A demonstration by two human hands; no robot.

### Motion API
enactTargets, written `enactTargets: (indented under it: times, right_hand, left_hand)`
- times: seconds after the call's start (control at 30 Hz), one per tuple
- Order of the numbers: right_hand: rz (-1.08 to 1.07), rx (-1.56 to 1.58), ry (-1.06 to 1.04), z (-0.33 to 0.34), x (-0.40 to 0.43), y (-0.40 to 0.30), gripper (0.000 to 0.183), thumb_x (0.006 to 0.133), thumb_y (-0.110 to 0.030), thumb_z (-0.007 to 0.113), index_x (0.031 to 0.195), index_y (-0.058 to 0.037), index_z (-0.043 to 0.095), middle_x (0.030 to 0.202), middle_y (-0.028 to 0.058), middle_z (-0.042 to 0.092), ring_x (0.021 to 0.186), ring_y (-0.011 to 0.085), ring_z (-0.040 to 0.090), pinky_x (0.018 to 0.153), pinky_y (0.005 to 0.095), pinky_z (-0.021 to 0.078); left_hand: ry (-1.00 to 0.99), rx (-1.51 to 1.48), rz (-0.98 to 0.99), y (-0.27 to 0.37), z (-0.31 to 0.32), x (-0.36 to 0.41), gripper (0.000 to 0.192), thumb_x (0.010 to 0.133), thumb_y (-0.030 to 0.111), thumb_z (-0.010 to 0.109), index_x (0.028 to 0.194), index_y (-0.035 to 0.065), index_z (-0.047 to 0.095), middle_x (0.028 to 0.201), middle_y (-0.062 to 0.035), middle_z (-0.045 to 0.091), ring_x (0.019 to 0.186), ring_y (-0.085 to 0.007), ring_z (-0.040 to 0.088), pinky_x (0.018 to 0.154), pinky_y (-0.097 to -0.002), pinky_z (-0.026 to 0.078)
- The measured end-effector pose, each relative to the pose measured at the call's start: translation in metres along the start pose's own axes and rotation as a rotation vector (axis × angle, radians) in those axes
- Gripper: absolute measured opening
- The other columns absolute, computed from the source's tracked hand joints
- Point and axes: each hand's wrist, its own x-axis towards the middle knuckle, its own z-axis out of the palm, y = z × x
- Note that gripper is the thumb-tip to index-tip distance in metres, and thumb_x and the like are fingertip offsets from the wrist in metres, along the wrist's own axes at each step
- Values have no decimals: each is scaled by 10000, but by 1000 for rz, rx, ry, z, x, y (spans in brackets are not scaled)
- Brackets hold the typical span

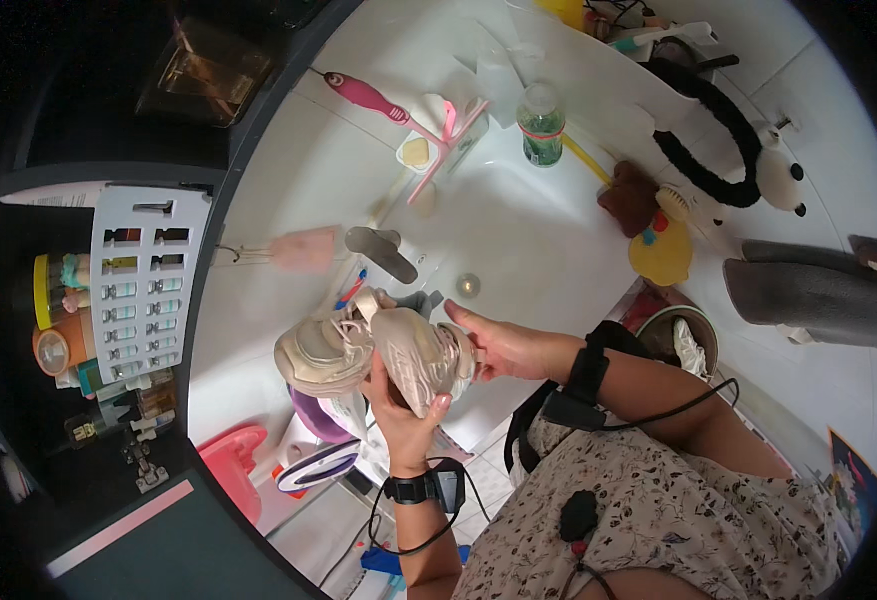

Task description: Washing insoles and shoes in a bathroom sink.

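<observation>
Two pale beige lace-up sneakers, a left-hand one (pixel 322 352) and a right-hand one (pixel 417 352), are side by side over the near edge of the white washbasin (pixel 528 225). My left hand (pixel 404 427) grips the right-hand sneaker from below, thumb on its near side and fingers between the two shoes. Whether those fingers also bear the left-hand sneaker is hidden. At the other end of the right-hand sneaker, my right hand (pixel 513 349) has its fingers curled against the shoe and its thumb raised apart. Beyond the shoes stands the grey faucet (pixel 384 253), near the drain (pixel 468 285).
A pink squeegee (pixel 408 120), soap (pixel 415 153) and green bottle (pixel 542 124) stand along the basin's rim. Grey towels (pixel 806 292) hang at right above a bin (pixel 690 337). A dark cabinet (pixel 209 150) holds vials at left; a pink basin (pixel 236 465) sits below.
</observation>
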Motion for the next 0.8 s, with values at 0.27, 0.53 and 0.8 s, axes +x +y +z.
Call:
enactTargets:
  times: [0.27, 0.53, 0.8]
  right_hand:
    - [-120, 197, -357, 7, 1, 3, 360, 1013, -384, 485, 1256, -138, 584, 1103, -45, 592, 926, 69, 528, 833, 274, 429]
    - [-289, 136, -467, 14, 18, 16, 305, 1015, -182, 451, 1269, -49, 556, 1217, 12, 615, 1107, 117, 584, 993, 315, 443]
    - [-189, 190, -11, 52, 13, 4, 326, 964, -293, 570, 1128, -13, 595, 1068, 41, 651, 948, 108, 613, 808, 286, 495]
  left_hand:
    - [-15, 62, 17, 13, -10, -1, 1086, 618, 218, 894, 1480, -3, 272, 1372, -121, 452, 1242, -237, 484, 1057, -378, 402]
    - [-29, 135, 21, 11, -16, -2, 1067, 611, 187, 897, 1466, -6, 289, 1374, -128, 458, 1242, -240, 488, 1062, -384, 400]
    - [-15, 233, 64, -1, -16, -4, 1040, 617, 170, 891, 1454, -12, 302, 1357, -142, 473, 1217, -243, 513, 1042, -384, 421]
